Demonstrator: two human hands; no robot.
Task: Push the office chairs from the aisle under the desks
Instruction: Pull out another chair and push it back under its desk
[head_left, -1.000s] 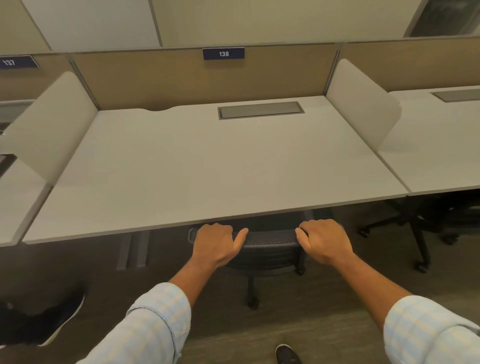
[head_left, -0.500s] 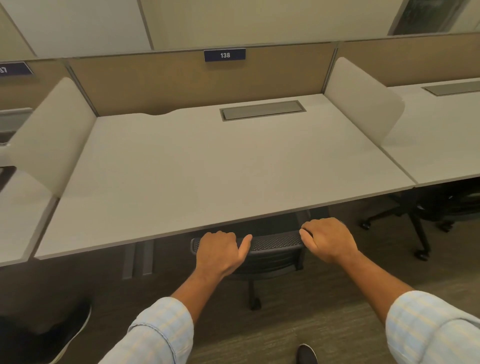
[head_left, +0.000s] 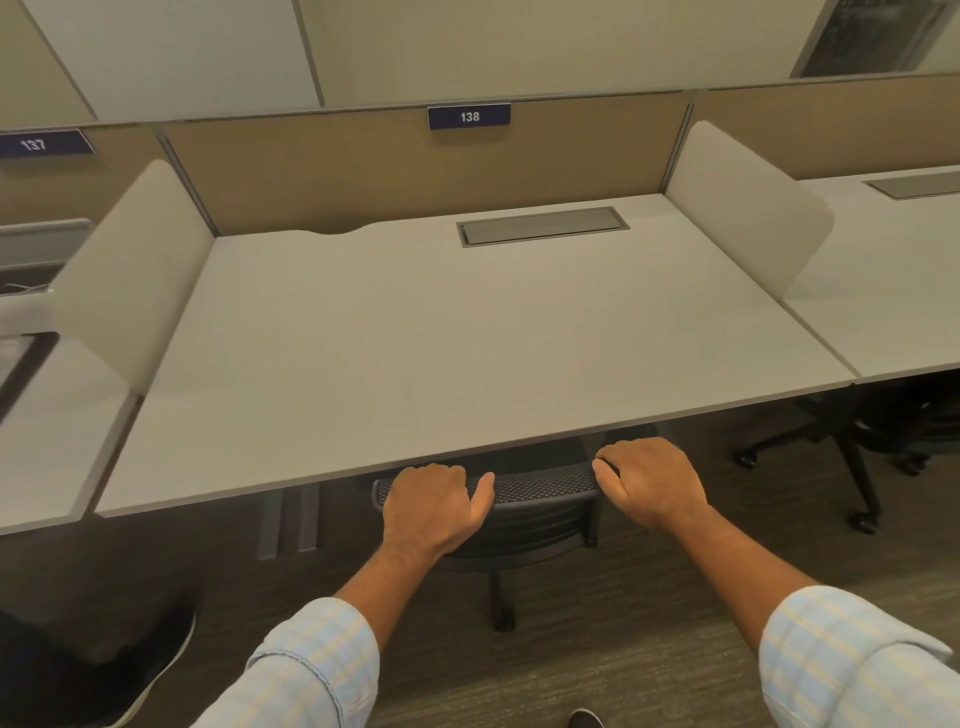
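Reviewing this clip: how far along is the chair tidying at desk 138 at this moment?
Done: the black mesh-backed office chair sits mostly under the pale grey desk numbered 138, only its backrest top showing. In hand: left hand and right hand both grip that top edge. Left: letting go. The black chair under the right-hand desk looks partly out.

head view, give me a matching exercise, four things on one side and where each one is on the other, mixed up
Things:
1. chair
2. 138 sign
3. grey hatch
4. 137 sign

Places:
A. on the partition behind the middle desk
B. gripped by left hand and right hand
C. far left partition
D. set into the desk top near the back

Pairs: 1-B, 2-A, 3-D, 4-C
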